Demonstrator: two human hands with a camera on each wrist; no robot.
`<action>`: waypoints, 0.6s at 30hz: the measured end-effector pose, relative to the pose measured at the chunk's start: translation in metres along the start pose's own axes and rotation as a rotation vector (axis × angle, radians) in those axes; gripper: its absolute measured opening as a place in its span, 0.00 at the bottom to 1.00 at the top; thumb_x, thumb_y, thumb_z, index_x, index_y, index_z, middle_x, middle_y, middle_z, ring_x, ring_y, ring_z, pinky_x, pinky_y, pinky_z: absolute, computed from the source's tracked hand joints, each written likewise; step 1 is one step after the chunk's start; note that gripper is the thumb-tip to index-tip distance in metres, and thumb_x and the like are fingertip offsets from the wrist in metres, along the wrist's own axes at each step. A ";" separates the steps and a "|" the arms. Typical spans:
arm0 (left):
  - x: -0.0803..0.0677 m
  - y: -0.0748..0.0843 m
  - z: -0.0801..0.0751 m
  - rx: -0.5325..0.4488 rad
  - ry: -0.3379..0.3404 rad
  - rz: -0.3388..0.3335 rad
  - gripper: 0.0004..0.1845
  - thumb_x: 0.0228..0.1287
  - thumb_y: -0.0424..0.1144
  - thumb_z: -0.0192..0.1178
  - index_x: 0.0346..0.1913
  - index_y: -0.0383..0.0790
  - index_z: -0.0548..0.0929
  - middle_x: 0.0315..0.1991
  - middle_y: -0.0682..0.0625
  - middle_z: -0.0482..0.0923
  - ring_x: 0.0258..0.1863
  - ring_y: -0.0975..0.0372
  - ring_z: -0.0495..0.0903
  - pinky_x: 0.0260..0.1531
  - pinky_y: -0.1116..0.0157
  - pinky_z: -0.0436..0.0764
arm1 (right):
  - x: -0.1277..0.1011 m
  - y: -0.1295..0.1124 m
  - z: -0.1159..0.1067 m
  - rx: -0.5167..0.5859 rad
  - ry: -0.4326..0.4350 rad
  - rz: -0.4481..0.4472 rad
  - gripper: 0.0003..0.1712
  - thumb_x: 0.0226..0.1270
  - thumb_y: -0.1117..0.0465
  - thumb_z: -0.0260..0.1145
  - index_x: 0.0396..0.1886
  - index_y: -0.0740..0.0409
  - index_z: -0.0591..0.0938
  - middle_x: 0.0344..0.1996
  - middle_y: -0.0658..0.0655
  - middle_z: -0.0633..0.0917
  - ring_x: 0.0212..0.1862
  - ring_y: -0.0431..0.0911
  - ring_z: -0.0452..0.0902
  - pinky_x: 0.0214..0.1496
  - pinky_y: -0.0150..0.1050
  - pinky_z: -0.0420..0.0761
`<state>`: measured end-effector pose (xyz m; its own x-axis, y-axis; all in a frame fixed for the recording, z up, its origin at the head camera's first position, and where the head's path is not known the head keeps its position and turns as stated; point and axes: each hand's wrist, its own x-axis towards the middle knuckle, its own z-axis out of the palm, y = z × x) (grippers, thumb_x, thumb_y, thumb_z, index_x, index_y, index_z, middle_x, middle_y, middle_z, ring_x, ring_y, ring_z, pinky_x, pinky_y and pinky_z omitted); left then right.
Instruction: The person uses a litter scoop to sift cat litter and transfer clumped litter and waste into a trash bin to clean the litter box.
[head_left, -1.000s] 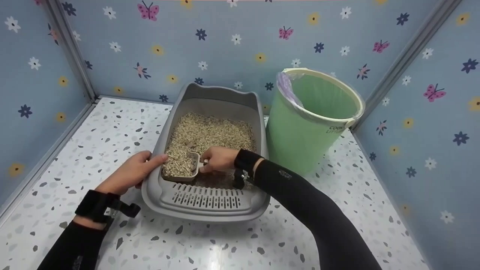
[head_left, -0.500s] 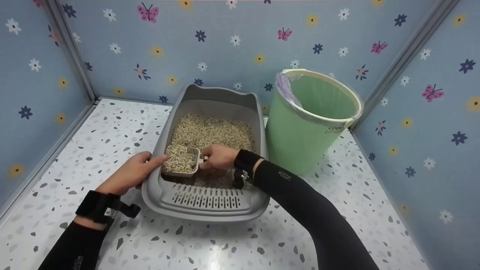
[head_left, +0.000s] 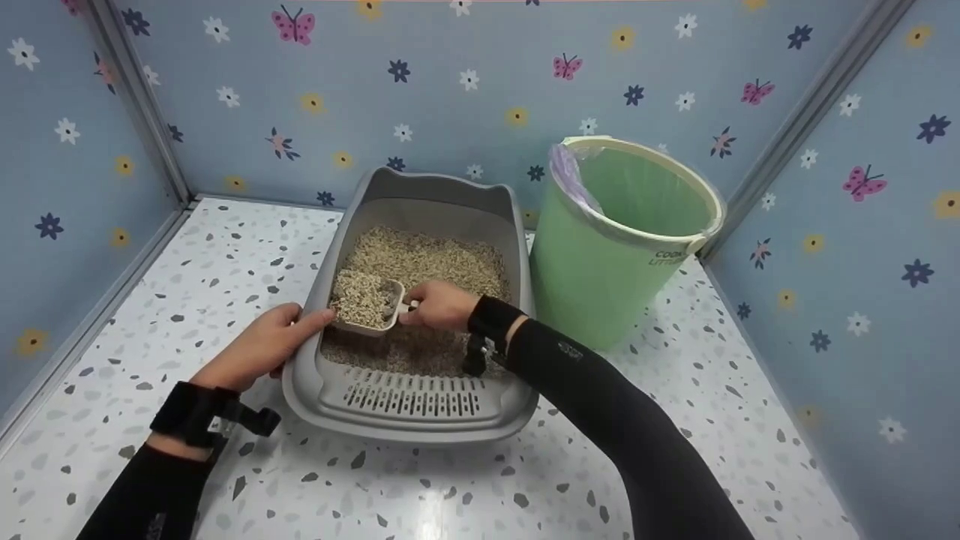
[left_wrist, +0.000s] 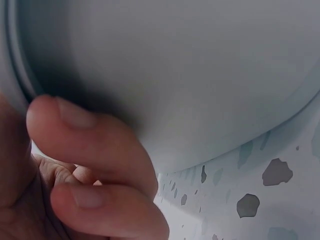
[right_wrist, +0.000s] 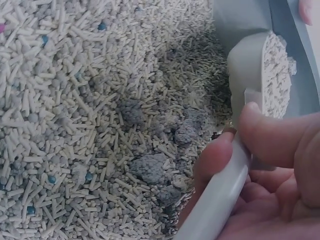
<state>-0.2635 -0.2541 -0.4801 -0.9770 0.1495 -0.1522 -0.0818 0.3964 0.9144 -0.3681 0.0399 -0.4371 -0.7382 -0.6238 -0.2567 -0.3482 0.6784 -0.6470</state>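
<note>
A grey litter box (head_left: 412,431) stands on the floor with pellet litter (head_left: 427,259) inside. My left hand (head_left: 262,341) grips its left rim, thumb over the top and fingers curled beneath the lip, as the left wrist view shows. In my right hand (head_left: 442,305) is the handle of a pale litter scoop (right_wrist: 245,65). Litter heaps the scoop, which is held over the box's front left part, close to the left wall. Grey clumps (right_wrist: 150,167) lie on the litter below it in the right wrist view.
Right of the box stands a green trash bin (head_left: 600,292) lined with a thin bag (head_left: 574,176). Blue patterned panels (head_left: 465,97) enclose the back and both sides. The speckled floor (head_left: 322,487) extends in front. The box has a slotted front ledge (head_left: 412,394).
My right hand has raised the loaded scoop and moved it slightly toward the back of the box. More of the front litter shows beneath it. The left hand stays on the rim.
</note>
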 end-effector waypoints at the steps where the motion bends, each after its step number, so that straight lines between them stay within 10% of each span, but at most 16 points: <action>1: 0.000 0.000 0.000 -0.001 0.000 0.000 0.31 0.84 0.66 0.58 0.50 0.36 0.73 0.27 0.50 0.75 0.15 0.66 0.65 0.14 0.66 0.67 | 0.000 0.000 -0.001 0.014 0.009 0.008 0.11 0.84 0.59 0.71 0.36 0.51 0.81 0.25 0.46 0.75 0.28 0.40 0.68 0.35 0.34 0.68; 11: 0.001 -0.002 0.000 -0.013 0.004 -0.007 0.31 0.85 0.66 0.57 0.52 0.36 0.73 0.27 0.51 0.75 0.15 0.66 0.65 0.14 0.67 0.67 | -0.005 -0.003 -0.007 0.312 0.111 0.109 0.07 0.84 0.66 0.68 0.43 0.68 0.85 0.28 0.56 0.79 0.28 0.45 0.74 0.38 0.42 0.76; 18: -0.001 -0.001 0.000 -0.018 0.001 -0.002 0.32 0.84 0.67 0.58 0.51 0.36 0.73 0.27 0.51 0.74 0.15 0.66 0.65 0.14 0.67 0.67 | -0.007 -0.004 -0.015 0.258 0.182 0.112 0.16 0.85 0.63 0.69 0.31 0.59 0.79 0.19 0.48 0.70 0.22 0.39 0.62 0.29 0.33 0.63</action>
<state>-0.2628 -0.2548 -0.4814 -0.9770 0.1479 -0.1533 -0.0870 0.3802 0.9208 -0.3702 0.0475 -0.4214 -0.8628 -0.4554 -0.2194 -0.1184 0.6041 -0.7881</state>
